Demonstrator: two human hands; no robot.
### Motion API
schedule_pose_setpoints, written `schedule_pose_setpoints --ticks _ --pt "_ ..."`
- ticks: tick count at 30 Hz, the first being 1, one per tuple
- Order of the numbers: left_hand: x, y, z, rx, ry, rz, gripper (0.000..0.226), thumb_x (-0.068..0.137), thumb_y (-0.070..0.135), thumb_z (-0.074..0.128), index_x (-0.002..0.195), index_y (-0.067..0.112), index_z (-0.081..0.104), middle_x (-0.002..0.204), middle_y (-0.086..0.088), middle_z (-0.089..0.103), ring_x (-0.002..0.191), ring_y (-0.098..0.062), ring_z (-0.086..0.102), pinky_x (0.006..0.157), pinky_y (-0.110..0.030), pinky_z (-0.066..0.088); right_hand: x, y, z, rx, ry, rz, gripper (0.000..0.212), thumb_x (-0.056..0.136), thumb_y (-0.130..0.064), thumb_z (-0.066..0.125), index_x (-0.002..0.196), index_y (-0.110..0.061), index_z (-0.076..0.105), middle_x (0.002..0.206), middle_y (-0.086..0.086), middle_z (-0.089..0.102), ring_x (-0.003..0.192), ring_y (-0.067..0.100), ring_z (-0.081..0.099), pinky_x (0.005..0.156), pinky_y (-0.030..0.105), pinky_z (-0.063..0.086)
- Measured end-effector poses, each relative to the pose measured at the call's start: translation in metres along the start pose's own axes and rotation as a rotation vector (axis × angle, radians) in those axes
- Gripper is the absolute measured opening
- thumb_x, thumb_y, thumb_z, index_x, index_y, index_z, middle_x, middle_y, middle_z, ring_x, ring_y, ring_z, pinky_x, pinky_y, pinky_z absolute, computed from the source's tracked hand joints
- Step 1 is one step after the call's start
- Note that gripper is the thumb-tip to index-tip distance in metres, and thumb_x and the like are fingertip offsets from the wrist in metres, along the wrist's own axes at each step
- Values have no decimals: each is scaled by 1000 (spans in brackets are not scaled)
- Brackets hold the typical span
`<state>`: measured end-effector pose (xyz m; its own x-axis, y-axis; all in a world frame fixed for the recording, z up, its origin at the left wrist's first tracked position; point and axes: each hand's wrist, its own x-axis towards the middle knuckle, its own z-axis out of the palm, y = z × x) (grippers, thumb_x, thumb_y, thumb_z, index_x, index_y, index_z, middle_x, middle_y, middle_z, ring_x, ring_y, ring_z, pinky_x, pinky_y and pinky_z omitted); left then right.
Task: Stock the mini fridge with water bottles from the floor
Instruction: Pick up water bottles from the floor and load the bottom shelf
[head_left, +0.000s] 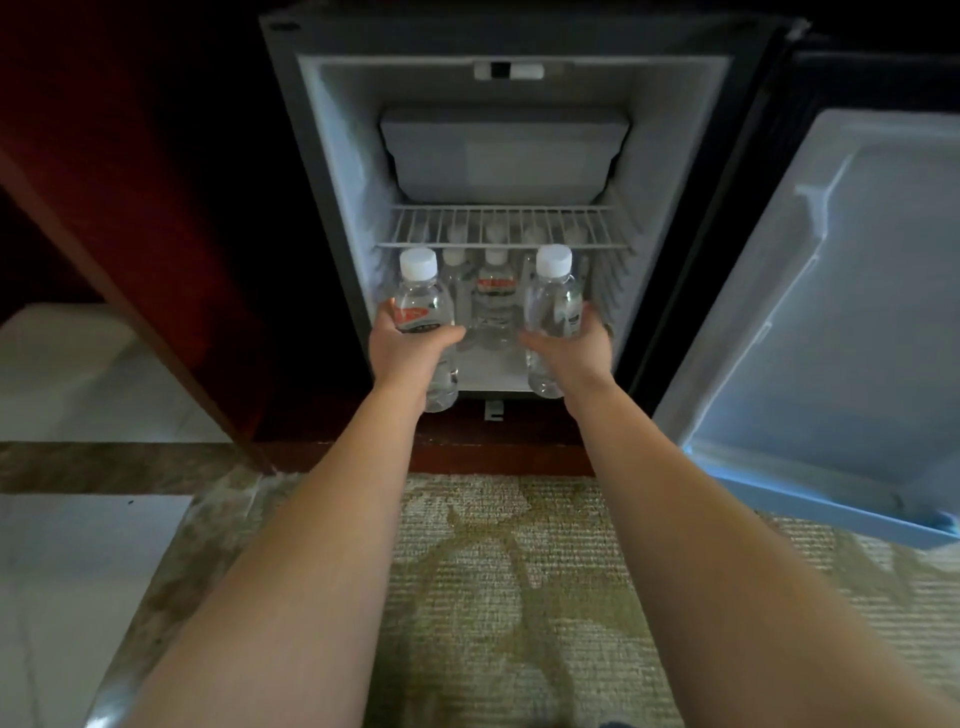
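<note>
Left hand (402, 349) curled round upright left bottle (423, 312), right hand (579, 347) curled round upright right bottle (553, 312), both at mini fridge (337, 156) mouth, stocked bottles (492, 301) just beyond the fingers

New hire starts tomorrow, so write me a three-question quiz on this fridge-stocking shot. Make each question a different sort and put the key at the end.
1. True or false: the left hand grips one water bottle and the right hand grips another.
2. The bottles already inside the mini fridge stand: A) below the wire shelf; B) on top of it; C) in the door.
3. Fill in: the caps of the two held bottles are ____ in colour.
Key: 1 true; 2 A; 3 white.
</note>
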<state>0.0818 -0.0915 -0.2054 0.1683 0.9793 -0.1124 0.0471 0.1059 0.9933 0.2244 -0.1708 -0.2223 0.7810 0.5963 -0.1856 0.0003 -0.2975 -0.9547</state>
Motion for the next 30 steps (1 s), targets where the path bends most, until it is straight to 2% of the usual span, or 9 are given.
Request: schedule_pose_setpoints --ticks 2,4,8,12,15,19,22,27,30 --pt "14 -10 4 5 -18 22 47 66 4 81 99 23 53 89 6 63 86 -12 63 73 -24 49 19 11 5 11 4 19 86 73 -30 82 144 -21 35 138 2 48 127 22 46 88 27 42" --pt "28 -18 9 20 -27 20 46 66 4 80 97 24 53 89 6 63 83 -8 63 70 -21 47 36 20 11 17 26 38 84 70 -31 83 141 -23 39 133 0 53 121 21 53 81 26 44" --pt "51 -36 15 48 -35 -26 50 66 5 81 105 21 56 90 6 64 80 -4 61 67 -20 45 68 40 23 5 80 92 78 71 -28 82 138 -25 42 131 1 56 119 23 54 89 32 48" --pt "75 -50 21 66 -28 -10 43 64 3 81 90 27 55 86 7 64 79 -5 61 71 -23 46 96 50 32 64 163 136 73 72 -24 82 135 -21 44 127 3 58 115 23 57 92 36 51" --pt "89 -58 31 46 -38 -11 55 62 6 83 108 20 56 93 6 65 85 -6 63 71 -21 47 115 58 43 86 198 67 81 67 -25 84 138 -23 43 127 4 57 113 25 58 91 45 53" --pt "102 -77 41 80 -62 7 59 60 10 85 112 19 57 105 0 67 97 -17 65 84 -33 52 137 70 58 50 211 -17 82 61 -33 87 133 -24 49 124 4 58 112 22 58 93 39 51" --pt "108 -88 43 127 -92 29 58 60 13 86 110 21 58 107 0 68 100 -19 64 89 -36 51 152 79 68 27 209 -39 86 55 -42 86 131 -28 48 123 3 58 111 21 59 91 39 53" --pt "112 -95 39 172 -103 48 56 59 14 86 106 25 57 106 1 67 101 -20 64 93 -43 50 169 73 69 -2 183 -46 79 66 -36 84 135 -22 47 128 4 58 114 21 58 85 27 47" --pt "114 -94 39 187 -113 56 57 59 16 86 106 27 56 107 2 67 103 -20 63 94 -42 49 174 70 75 15 152 -76 74 66 -36 84 131 -21 51 125 1 61 113 18 59 92 31 50"
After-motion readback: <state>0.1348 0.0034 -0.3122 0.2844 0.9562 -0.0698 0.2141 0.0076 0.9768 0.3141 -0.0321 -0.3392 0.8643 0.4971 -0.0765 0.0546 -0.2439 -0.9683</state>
